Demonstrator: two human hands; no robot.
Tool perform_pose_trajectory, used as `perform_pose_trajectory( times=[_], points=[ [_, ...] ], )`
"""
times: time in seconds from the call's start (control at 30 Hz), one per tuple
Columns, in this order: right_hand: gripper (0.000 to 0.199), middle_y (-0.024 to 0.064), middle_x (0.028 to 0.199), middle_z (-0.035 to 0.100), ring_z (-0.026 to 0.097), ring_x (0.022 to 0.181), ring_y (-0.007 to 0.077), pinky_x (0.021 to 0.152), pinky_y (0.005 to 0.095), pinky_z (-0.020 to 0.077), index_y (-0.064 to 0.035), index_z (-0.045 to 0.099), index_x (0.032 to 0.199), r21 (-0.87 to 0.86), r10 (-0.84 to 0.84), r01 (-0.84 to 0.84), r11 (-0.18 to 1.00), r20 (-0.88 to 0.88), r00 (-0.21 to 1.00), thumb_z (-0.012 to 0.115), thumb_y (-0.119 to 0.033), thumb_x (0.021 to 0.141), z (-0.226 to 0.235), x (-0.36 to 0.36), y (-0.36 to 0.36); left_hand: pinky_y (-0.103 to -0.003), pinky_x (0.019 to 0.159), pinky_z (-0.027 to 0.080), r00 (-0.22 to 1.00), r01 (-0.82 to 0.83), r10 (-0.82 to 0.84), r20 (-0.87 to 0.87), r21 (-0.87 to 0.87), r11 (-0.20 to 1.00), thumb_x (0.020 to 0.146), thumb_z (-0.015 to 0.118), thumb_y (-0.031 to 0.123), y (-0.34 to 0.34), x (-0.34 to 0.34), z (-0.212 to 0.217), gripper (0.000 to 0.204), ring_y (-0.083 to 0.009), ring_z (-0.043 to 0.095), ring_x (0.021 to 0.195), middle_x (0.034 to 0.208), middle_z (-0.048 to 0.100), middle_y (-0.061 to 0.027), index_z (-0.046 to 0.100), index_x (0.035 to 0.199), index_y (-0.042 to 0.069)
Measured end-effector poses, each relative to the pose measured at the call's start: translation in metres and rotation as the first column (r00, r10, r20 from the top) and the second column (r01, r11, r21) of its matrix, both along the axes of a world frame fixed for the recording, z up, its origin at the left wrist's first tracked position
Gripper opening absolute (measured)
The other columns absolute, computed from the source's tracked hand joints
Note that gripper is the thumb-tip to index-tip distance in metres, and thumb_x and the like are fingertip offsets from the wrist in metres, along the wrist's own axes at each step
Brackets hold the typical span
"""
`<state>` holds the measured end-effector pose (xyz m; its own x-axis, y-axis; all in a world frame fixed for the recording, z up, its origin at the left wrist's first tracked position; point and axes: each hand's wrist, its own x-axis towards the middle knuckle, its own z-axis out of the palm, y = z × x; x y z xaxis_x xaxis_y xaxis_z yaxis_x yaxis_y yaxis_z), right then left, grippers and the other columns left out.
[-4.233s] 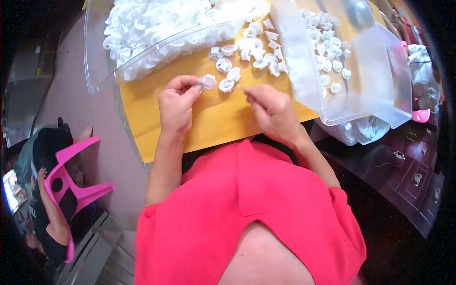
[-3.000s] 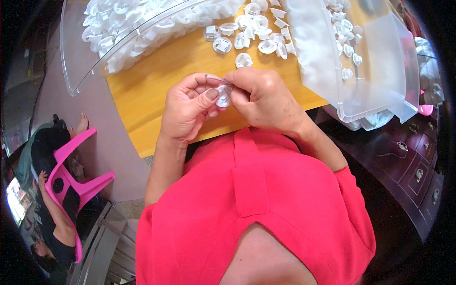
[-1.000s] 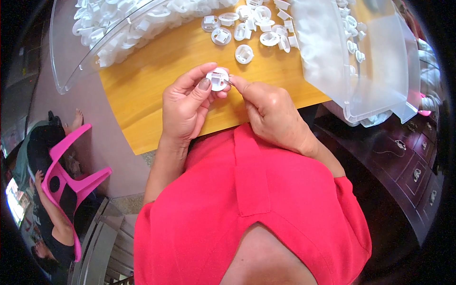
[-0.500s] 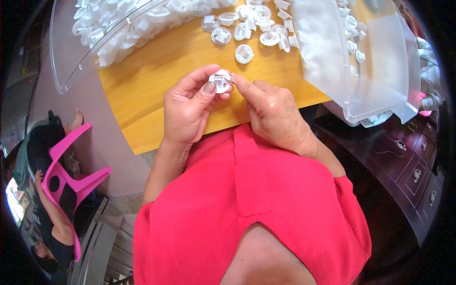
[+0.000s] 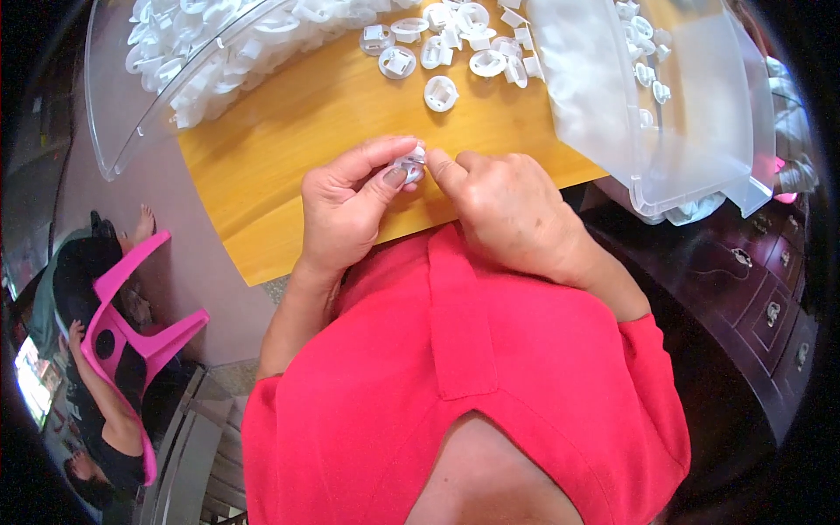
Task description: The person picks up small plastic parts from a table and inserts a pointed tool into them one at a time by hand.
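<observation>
My left hand (image 5: pixel 350 206) and my right hand (image 5: pixel 507 210) meet over the near edge of a yellow wooden table (image 5: pixel 289 131). Both pinch one small round white plastic part (image 5: pixel 409 164) between thumbs and fingertips. Just beyond my hands, several loose white plastic parts (image 5: pixel 442 92) lie on the tabletop. A clear plastic bin (image 5: pixel 149 83) at the far left is heaped with the same white parts. A second clear bin (image 5: pixel 665 105) at the right holds a few of them.
A dark wooden cabinet with metal drawer handles (image 5: pixel 761 289) stands at the right below the table. At the lower left a person (image 5: pixel 96 385) sits on a pink plastic chair (image 5: pixel 131 341). My red shirt (image 5: pixel 464 385) fills the lower middle.
My hands stay together on the white part and have shifted it slightly nearer my body. Four seconds ago they were apart among the loose parts, then joined on one part.
</observation>
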<state>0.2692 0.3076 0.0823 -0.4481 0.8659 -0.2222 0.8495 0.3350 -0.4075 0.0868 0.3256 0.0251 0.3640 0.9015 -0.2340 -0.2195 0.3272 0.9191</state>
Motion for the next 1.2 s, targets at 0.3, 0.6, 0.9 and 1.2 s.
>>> perform_pose_trajectory(
  times=[0.3,0.6,0.9,1.2],
  points=[
    [0.042,0.0163,0.074,0.061,0.061,0.065,0.0348,0.058,0.0422,0.0492,0.0018,0.054,0.112,-0.106,0.055,-0.057,0.993,-0.023,0.998,0.057,-0.004,0.071,-0.002,0.005,0.007,-0.027,0.075,0.053,0.979,0.067,-0.028,0.203,-0.188,0.980,0.090,0.054,-0.001,0.000,-0.006,-0.014,0.026,-0.0174,0.062,0.085,0.108,0.063,-0.0165,0.057,0.115,-0.006],
    [0.040,0.0108,0.072,0.056,0.061,0.059,0.0277,0.049,0.0370,0.0488,0.0002,0.054,0.113,0.110,-0.027,0.023,0.994,0.043,0.999,0.057,-0.006,0.073,0.001,-0.003,-0.003,-0.032,0.078,0.053,0.918,0.066,0.021,0.395,-0.207,0.976,0.092,0.049,0.000,0.004,-0.010,-0.017,0.029,-0.0246,0.063,0.090,0.111,0.060,-0.0240,0.052,0.120,-0.008],
    [0.039,0.0115,0.073,0.059,0.062,0.060,0.0256,0.051,0.0345,0.0502,0.0014,0.054,0.112,0.069,0.034,-0.045,0.997,0.142,0.989,0.057,-0.006,0.073,0.003,-0.008,-0.001,-0.028,0.077,0.053,0.987,0.014,0.002,0.158,-0.099,0.995,0.090,0.055,0.000,-0.001,-0.005,-0.011,0.027,-0.0180,0.063,0.085,0.104,0.064,-0.0169,0.056,0.116,-0.008],
    [0.026,0.0198,0.073,0.060,0.061,0.067,0.0331,0.060,0.0369,0.0481,0.0014,0.058,0.105,-0.198,-0.284,0.214,0.957,-0.469,0.837,0.049,0.003,0.081,-0.027,0.000,0.007,-0.033,0.078,0.054,0.957,-0.052,0.100,0.274,-0.177,0.983,0.088,0.057,0.000,0.015,-0.002,-0.010,0.028,-0.0230,0.064,0.086,0.104,0.062,-0.0197,0.055,0.115,-0.009]
  ],
)
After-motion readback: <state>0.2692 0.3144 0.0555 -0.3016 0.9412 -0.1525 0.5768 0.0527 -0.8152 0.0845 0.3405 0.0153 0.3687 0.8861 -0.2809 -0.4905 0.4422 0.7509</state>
